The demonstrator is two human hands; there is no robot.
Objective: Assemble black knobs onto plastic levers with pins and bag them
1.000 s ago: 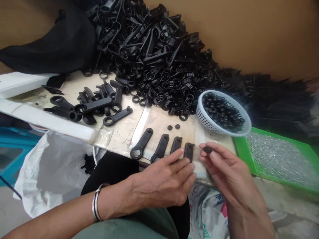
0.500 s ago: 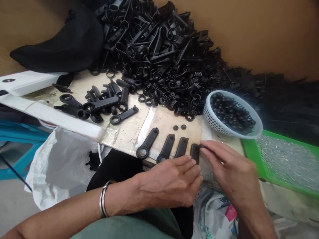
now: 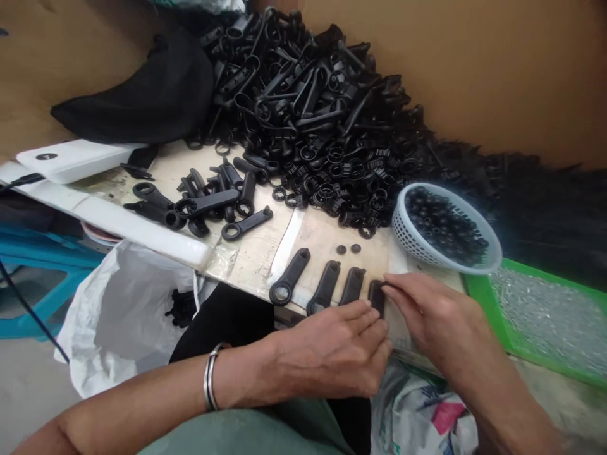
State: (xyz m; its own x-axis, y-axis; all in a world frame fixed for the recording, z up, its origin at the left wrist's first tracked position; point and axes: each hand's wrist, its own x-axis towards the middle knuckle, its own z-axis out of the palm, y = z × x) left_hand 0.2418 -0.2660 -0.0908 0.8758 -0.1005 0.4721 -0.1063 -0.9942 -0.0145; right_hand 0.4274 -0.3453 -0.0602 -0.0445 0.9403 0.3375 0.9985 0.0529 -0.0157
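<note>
Four similar black plastic crank handles, each with a ring at one end, lie in a row along the table's front edge. My left hand [image 3: 339,351] has its fingers curled round the low end of the rightmost crank handle [image 3: 376,296], hiding that end. At the handle's far tip, my right hand [image 3: 439,316] is pinched, thumb against forefinger; what lies in the pinch is hidden. Left of these are another crank handle [image 3: 352,285], one more handle [image 3: 324,285] and the leftmost handle [image 3: 290,277]. Two small black caps [image 3: 348,249] lie just beyond the row.
A big heap of black plastic parts [image 3: 322,114] fills the back. To the right stand a pale blue basket [image 3: 403,237] of small black pieces and a green tray [image 3: 484,309] of small metal pins. Loose handles [image 3: 208,202] and a white sack [image 3: 90,341] are at left.
The whole view has shifted, so the table's contents appear a little lower and further right. Both hands stay at the rightmost handle, in nearly the same grip.
</note>
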